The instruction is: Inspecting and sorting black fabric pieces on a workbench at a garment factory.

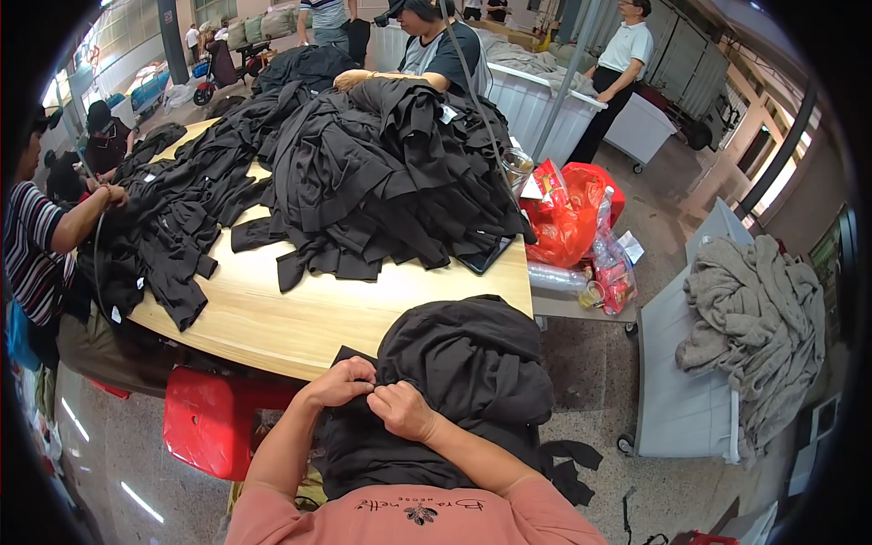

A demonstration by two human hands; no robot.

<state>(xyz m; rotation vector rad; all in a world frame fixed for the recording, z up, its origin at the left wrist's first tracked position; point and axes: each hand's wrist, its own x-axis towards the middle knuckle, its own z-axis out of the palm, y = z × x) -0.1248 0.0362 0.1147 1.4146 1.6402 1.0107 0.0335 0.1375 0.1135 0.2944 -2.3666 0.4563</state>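
A bundle of black garments (463, 363) rests on my lap and against the near edge of the wooden table (272, 318). My left hand (343, 381) is closed, its fingers pinching the black cloth at the bundle's left side. Right beside it, my right hand (400, 409) is closed on the same cloth, knuckles up. The two hands almost touch; whatever small detail lies between the fingertips is hidden. Farther off, a large pile of black garments (363, 173) covers the middle of the table, with small white labels on some pieces.
A red stool (207, 422) stands at the left below the table. To the right are red plastic bags (568, 213) on a low shelf and a white wheeled bin (672, 363) heaped with grey cloth (754, 318). A person in stripes (41, 236) works at the left; others are across the table.
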